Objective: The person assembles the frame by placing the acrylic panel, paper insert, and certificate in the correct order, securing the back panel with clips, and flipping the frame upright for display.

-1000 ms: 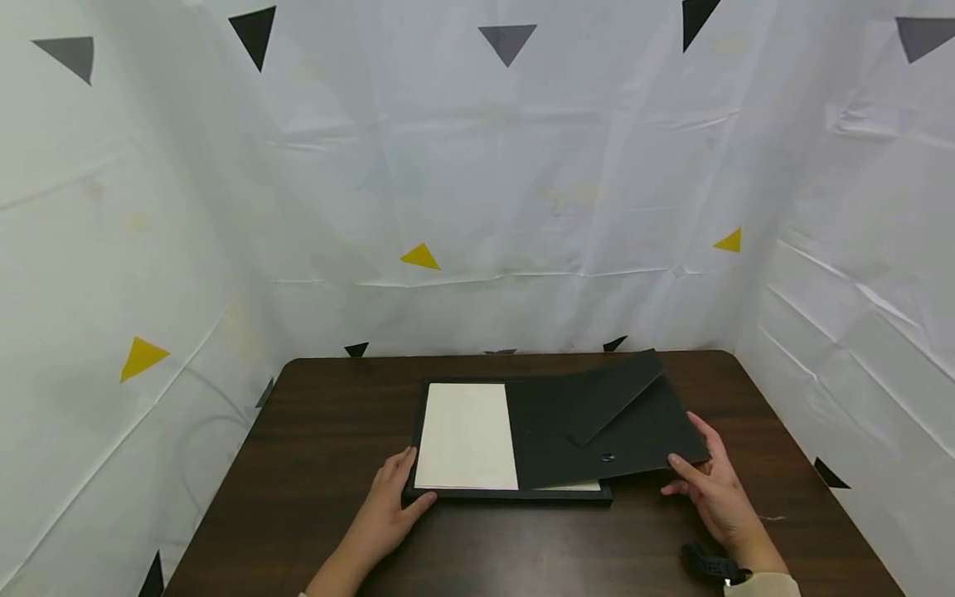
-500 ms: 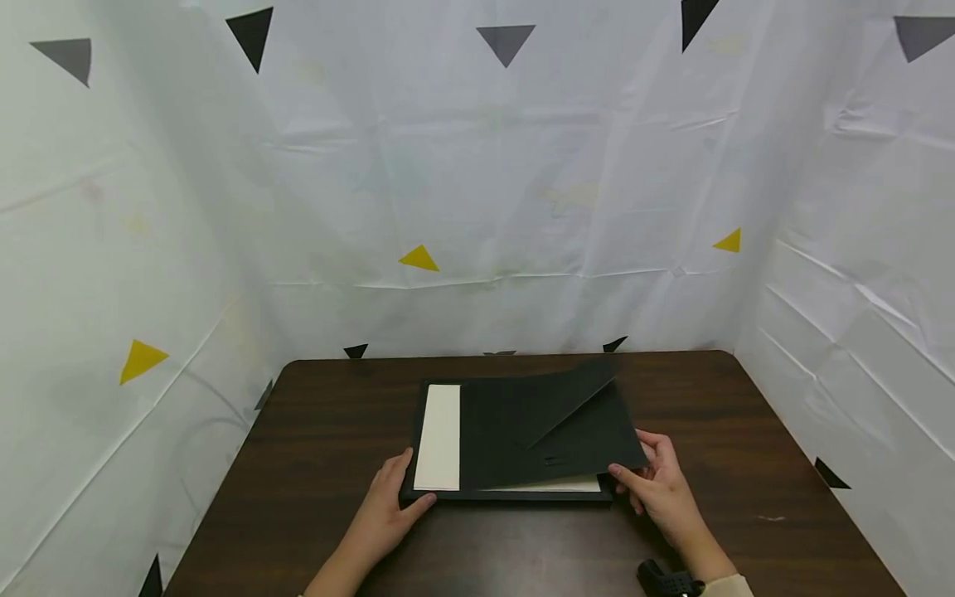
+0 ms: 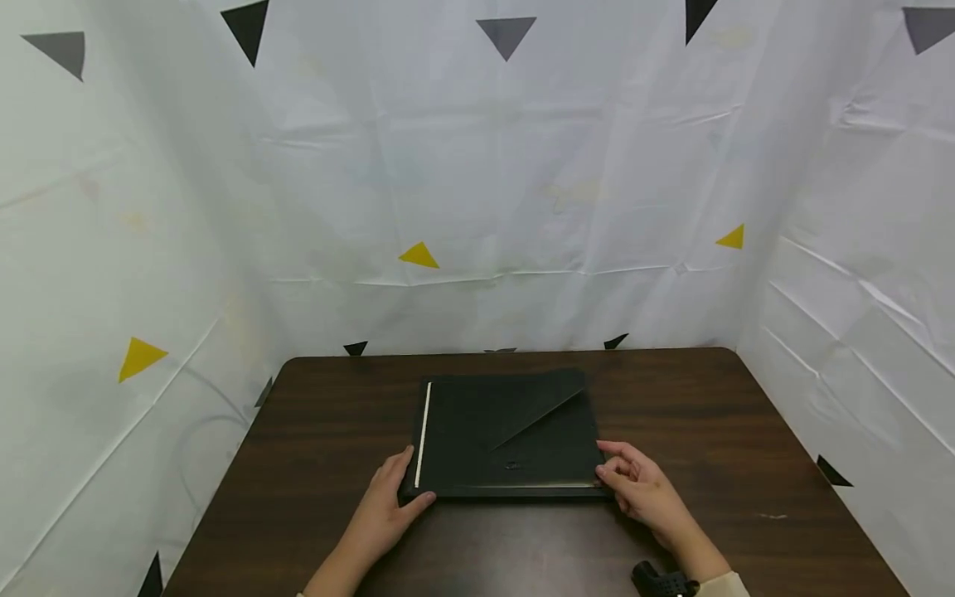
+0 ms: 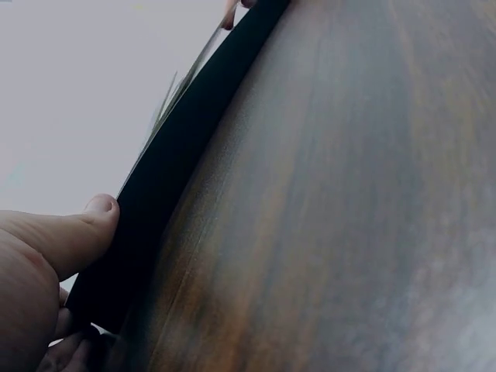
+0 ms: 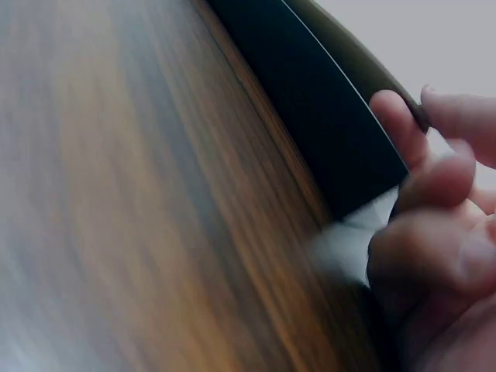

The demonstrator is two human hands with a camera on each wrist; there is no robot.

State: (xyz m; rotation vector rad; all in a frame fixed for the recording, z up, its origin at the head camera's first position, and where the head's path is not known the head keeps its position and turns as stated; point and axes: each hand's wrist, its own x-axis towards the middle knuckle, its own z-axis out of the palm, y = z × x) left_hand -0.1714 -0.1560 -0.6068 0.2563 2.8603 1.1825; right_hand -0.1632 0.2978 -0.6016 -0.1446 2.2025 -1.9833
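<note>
A black picture frame (image 3: 522,494) lies face down on the dark wooden table. Over it is a black backing board (image 3: 470,414) with a slanted stand flap (image 3: 555,419) and a small metal ring (image 3: 511,465). A thin strip of cream sheet (image 3: 423,435) shows along the left. My left hand (image 3: 379,507) grips the frame's near left corner, thumb (image 4: 74,236) on its front side, fingers along the left side. My right hand (image 3: 640,489) pinches the board's near right corner. In the right wrist view the board's edge (image 5: 353,58) stands slightly above the frame there.
The brown table (image 3: 328,431) has rounded far corners. White sheeting (image 3: 492,182) with black, grey and yellow triangles encloses the back and sides. A black watch or wrist strap (image 3: 660,580) is on the right wrist.
My right hand has moved left with the backing board, sliding it across the cream sheet until only a thin strip shows. My left hand has stayed at the frame's corner.
</note>
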